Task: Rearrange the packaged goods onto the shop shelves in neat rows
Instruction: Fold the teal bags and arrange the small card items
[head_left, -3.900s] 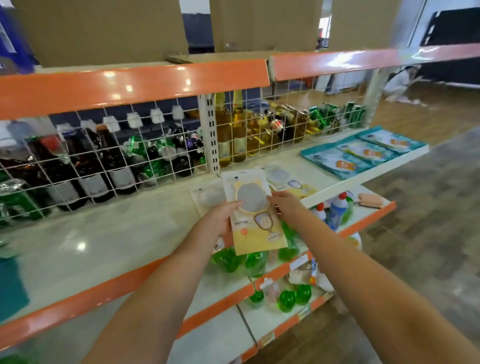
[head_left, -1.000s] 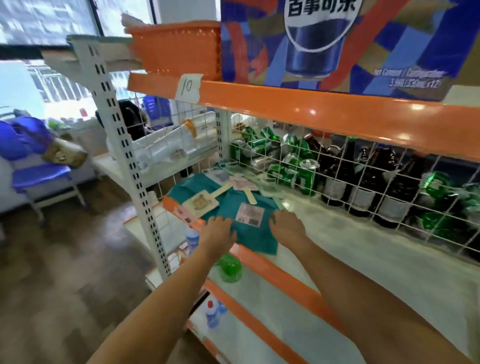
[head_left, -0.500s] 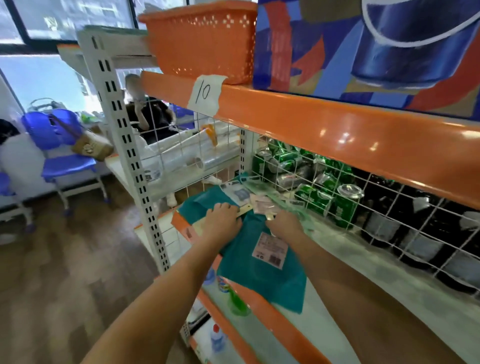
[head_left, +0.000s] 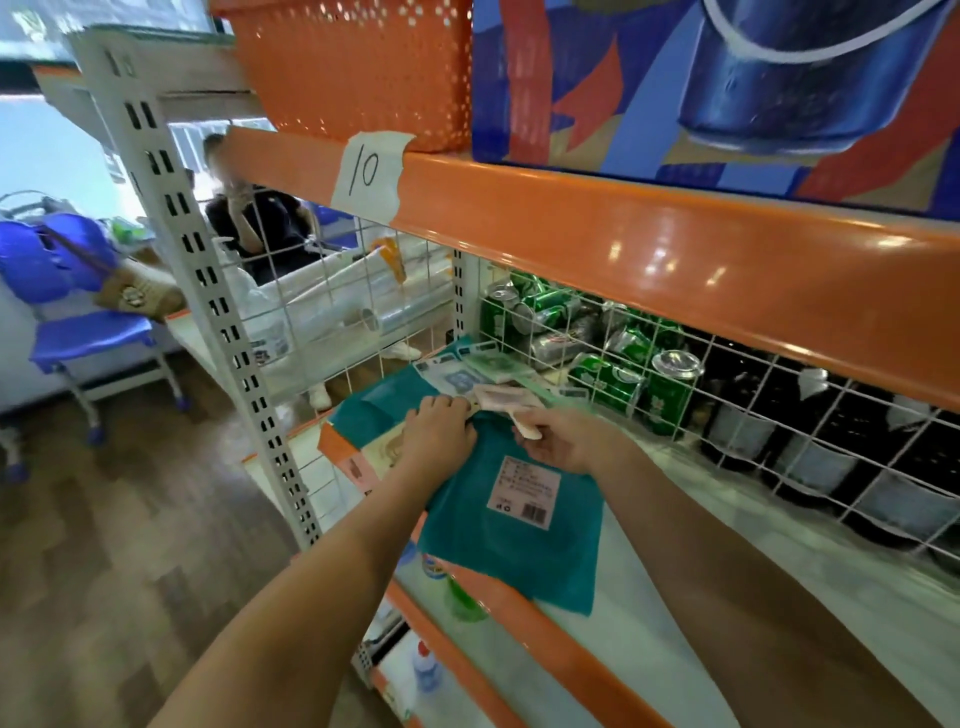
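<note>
A flat teal packet (head_left: 514, 525), with a pale pink label and barcode on its upward face, lies at the left end of the white shelf (head_left: 779, 597), its near corner hanging over the orange front lip. The left hand (head_left: 439, 431) rests knuckles-up on the packet's far edge with fingers curled; whether it grips anything cannot be told. The right hand (head_left: 566, 441) pinches a pale pink packet (head_left: 506, 402) just beyond, near more flat packets (head_left: 467, 371) by the wire grille.
</note>
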